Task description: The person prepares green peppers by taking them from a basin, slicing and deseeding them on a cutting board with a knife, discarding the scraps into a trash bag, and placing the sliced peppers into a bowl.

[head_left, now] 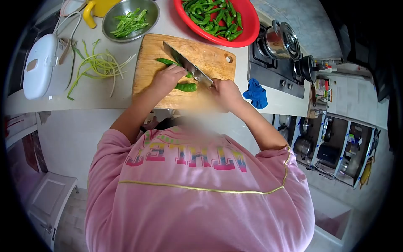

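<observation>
Wood lies beneath the work: in the head view, the cutting board (147, 54) rests on the worktop (98, 100), and, taking its middle as the clock's centre with twelve farthest from the person, a green pepper (164, 61) lies towards ten. The right grip (226, 93), at four, is clamped around the handle of a knife (189, 65), whose tip points between ten and eleven. The left grip (164, 80), at eight, has its fingers bunched together over the pepper; I cannot tell whether they pinch or merely press it, nor whether the edge touches it. For clean cuts, it seems best to curl those fingertips back, let the knuckles guide the blade, and use slow, even strokes. A second pepper (186, 87) lies at six, close to the left fingers, so sliding it aside would give more room. Cut strips (131, 24) fill part of a steel bowl (151, 17) between ten and eleven.
</observation>
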The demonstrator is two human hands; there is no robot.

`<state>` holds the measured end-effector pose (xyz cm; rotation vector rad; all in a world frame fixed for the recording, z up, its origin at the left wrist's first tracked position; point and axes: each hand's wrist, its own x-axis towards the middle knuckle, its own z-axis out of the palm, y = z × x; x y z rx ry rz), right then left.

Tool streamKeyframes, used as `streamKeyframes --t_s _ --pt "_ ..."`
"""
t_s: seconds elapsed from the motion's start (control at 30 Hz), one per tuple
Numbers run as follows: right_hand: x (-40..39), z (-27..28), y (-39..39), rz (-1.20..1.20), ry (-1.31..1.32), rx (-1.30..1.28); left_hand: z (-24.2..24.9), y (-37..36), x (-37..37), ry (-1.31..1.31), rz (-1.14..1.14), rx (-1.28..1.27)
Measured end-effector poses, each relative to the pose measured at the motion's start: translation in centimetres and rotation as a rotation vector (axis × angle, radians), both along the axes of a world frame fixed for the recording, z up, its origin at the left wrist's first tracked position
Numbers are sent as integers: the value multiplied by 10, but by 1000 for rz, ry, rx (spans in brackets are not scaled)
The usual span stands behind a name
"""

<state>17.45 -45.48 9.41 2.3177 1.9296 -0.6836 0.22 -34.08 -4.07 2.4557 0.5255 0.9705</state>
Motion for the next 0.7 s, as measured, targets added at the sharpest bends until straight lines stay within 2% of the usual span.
streamKeyframes --t_s 0.27,0.33,0.37,0.43,0.53,0.63,0.7 --pt "-20 -37 22 11 -9 88 -6 5 0 26 4 6" --pt "-14 -40 9 -52 73 167 6 -3 -2 7 4 0" --pt "-7 -45 5 -74 93 198 14 -2 -2 7 54 106" --pt "-4 -32 3 -129 119 250 7 -1 -1 28 75 59" --pt "-1 -12 0 -73 110 180 4 -6 -3 22 82 50" --pt "1 -9 -1 -54 40 4 -3 -2 -1 4 79 71" --pt "0 -7 0 -36 27 22 -6 -2 -1 -8 89 69"
